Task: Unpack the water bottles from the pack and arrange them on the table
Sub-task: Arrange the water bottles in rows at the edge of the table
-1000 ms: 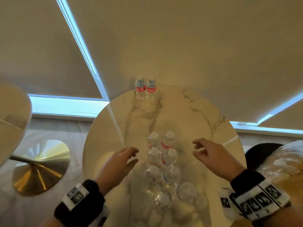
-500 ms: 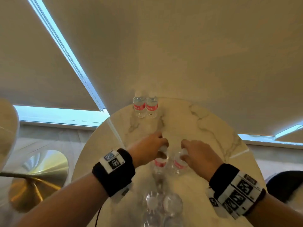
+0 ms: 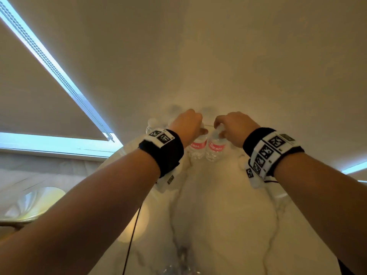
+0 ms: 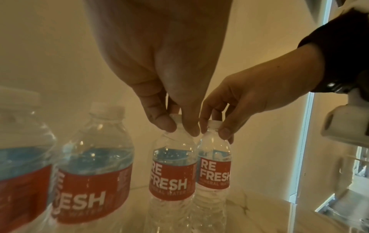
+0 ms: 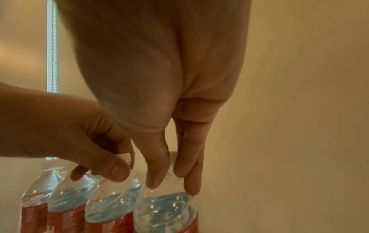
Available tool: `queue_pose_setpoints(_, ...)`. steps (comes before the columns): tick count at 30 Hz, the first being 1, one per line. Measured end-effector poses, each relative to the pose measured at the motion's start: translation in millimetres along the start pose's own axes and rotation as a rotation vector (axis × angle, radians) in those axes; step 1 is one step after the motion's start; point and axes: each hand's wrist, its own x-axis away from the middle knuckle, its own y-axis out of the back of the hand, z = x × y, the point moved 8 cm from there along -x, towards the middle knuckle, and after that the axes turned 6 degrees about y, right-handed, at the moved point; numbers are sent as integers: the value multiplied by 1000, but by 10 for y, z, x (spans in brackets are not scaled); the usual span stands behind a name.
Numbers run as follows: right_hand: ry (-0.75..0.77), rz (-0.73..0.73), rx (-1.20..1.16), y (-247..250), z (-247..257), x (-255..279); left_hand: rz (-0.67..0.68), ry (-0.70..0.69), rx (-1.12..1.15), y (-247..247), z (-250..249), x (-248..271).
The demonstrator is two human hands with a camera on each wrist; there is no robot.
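My left hand (image 3: 199, 129) pinches the white cap of a clear red-labelled water bottle (image 3: 197, 145). Beside it my right hand (image 3: 220, 129) pinches the cap of a second bottle (image 3: 215, 148). Both bottles hang upright, side by side, at the far edge of the marble table (image 3: 228, 215); I cannot tell whether their bases touch it. In the left wrist view two more bottles (image 4: 93, 173) stand just left of the held pair (image 4: 171, 173). The right wrist view shows the same row, with the right-hand bottle (image 5: 165, 212) last. The opened pack (image 3: 178, 270) shows at the near edge.
Drawn roller blinds hang behind the table, with a bead chain (image 3: 55, 72) at the left. A brass pedestal base (image 3: 29, 205) sits on the floor to the left. A thin black cable (image 3: 133, 235) hangs from my left wrist over the table.
Both hands took a bottle each from the pack by the cap and carried them forward to the table's far edge, beside the two standing bottles.
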Motion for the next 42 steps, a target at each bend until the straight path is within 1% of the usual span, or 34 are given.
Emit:
queue_pose_setpoints(3,41,-1,9,24,78,-106,-12,-7,-29,16,72,-100)
queue_pose_setpoints(9,71,24,24,-41,146,-181,-39,16,-29,-5,204,-105)
queue_pose_setpoints(13,45,26,1,-94,117,-158,-59,42,-36,12,232,-28)
queue_pose_setpoints(16,-11,-2,-65,-59,77,-34,-40,41,-57,56,196,105)
queue_pose_setpoints(18,-50,-17,-100,5,101,145,-46,49,-62,126,191,285)
queue_pose_setpoints(20,-52,-29,-143,76,227,417,-93,41,-20,201,184,568)
queue_pose_setpoints(22,-12,-13,-221,88,455,773,-141,-8,89,218,184,940)
queue_pose_setpoints(24,58,47,-291,5,734,1192,-147,-80,180,166,207,1403)
queue_pose_setpoints(26,127,115,-344,-134,989,1628,-96,-150,219,59,230,1912)
queue_pose_setpoints(30,240,286,-414,-469,1437,2377,126,-190,290,-268,361,2875)
queue_pose_setpoints(32,292,408,-413,-678,1611,2649,237,-198,318,-473,417,3241)
queue_pose_setpoints(34,325,503,-341,-910,1704,2814,337,-182,298,-712,439,3492)
queue_pose_setpoints(35,331,499,-301,-993,1723,2836,367,-164,260,-827,446,3561)
queue_pose_setpoints(37,346,404,-252,-1032,1730,2771,354,-136,221,-948,438,3558)
queue_pose_setpoints(39,326,330,-221,-968,1684,2606,303,-117,204,-928,443,3401)
queue_pose_setpoints(42,230,274,-195,-808,1500,2204,264,-76,197,-711,527,3008)
